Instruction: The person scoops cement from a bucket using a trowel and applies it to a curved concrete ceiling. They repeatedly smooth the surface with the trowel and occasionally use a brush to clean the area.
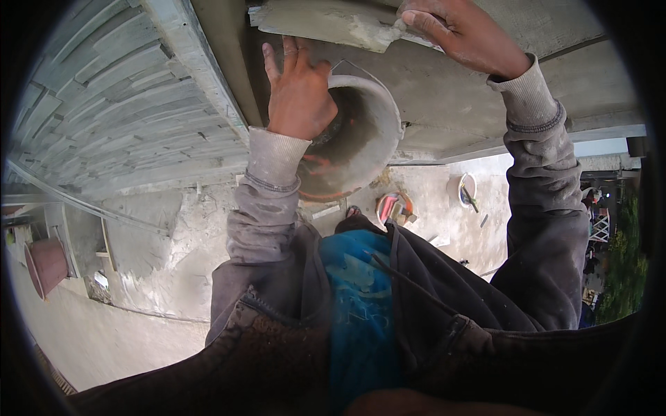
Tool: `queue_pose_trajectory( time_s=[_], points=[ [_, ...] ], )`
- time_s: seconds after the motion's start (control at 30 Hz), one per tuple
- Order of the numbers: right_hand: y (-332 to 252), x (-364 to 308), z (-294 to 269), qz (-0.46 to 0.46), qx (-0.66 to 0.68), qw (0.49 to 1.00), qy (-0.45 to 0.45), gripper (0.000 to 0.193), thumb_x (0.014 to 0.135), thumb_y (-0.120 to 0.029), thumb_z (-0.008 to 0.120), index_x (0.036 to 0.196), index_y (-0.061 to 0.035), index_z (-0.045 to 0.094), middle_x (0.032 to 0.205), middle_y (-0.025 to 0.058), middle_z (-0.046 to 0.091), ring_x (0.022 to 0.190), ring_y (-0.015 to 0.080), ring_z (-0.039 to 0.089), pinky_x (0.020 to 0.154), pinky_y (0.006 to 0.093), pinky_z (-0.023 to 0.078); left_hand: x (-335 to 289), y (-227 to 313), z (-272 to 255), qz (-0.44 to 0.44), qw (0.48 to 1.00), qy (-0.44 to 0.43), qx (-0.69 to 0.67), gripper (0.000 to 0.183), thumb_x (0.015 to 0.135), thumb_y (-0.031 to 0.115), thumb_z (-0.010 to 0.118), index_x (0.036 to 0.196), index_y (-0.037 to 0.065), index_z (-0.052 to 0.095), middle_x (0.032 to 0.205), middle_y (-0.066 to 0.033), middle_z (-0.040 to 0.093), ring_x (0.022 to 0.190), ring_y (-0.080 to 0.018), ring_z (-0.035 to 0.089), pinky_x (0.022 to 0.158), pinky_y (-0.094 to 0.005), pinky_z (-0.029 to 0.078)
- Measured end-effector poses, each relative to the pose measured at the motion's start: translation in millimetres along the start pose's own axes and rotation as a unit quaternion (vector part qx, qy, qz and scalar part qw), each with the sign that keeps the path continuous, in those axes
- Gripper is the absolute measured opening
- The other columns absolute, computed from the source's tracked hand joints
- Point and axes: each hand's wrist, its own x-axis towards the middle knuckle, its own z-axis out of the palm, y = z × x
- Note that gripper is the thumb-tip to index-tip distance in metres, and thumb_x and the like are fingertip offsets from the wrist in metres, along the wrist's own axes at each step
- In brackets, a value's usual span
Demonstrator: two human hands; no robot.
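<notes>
The plaster-smeared board point(326, 22) lies just beyond the large bucket point(378, 114), its far side cut off by the upper border. The left hand point(302, 97) is above the bucket's left rim, hiding part of it; its index finger is stretched out and spread away, and the next fingers run straight to the board's near edge. Their tips are hard to make out, so I cannot tell whether they grasp it or merely touch. Beyond the bucket to the right, the right hand point(468, 35), partly cut off, has curled fingers and its thumb at a grey lump point(399, 29) by the board; what it grasps is unclear. The bucket's shadowed contents are indistinct.
</notes>
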Motion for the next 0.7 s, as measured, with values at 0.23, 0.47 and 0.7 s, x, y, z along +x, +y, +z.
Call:
queue_pose_trajectory(
  time_s=[0.23, 0.47, 0.7],
  points=[
    [-12, 10, 13, 0.045, -0.115, 0.991, 0.051, 0.028, 0.099, -0.028, 0.050, 0.096, -0.0079, 0.068, 0.087, 0.0173, 0.069, 0.082, 0.0396, 0.066, 0.070, 0.0488, 0.050, 3, 8, -4, 0.015, 1.000, 0.023, 0.011, 0.030, 0.068, 0.003, 0.063, 0.097, -0.002, 0.069, 0.148, -0.0354, 0.033, 0.148, -0.0498, 0.015, 0.115, -0.0700, 0.008],
    [0, -6, 14, 0.039, -0.149, 0.987, 0.050, 0.027, 0.099, -0.030, 0.051, 0.093, -0.0090, 0.067, 0.084, 0.0160, 0.068, 0.079, 0.0396, 0.065, 0.069, 0.0497, 0.049, 0, 5, -4, 0.010, 1.000, 0.012, 0.025, 0.034, 0.067, 0.002, 0.062, 0.101, 0.000, 0.069, 0.152, -0.0349, 0.026, 0.149, -0.0508, 0.008, 0.116, -0.0686, 0.008],
    [30, -59, 0, 0.089, -0.155, 0.983, 0.044, 0.030, 0.099, -0.033, 0.050, 0.096, -0.0098, 0.069, 0.086, 0.0154, 0.070, 0.081, 0.0392, 0.066, 0.070, 0.0491, 0.051, 3, 10, -4, 0.013, 0.999, 0.014, 0.036, 0.031, 0.068, 0.000, 0.061, 0.098, 0.001, 0.068, 0.161, -0.0339, 0.008, 0.150, -0.0499, 0.000, 0.115, -0.0678, 0.008]
  ],
)
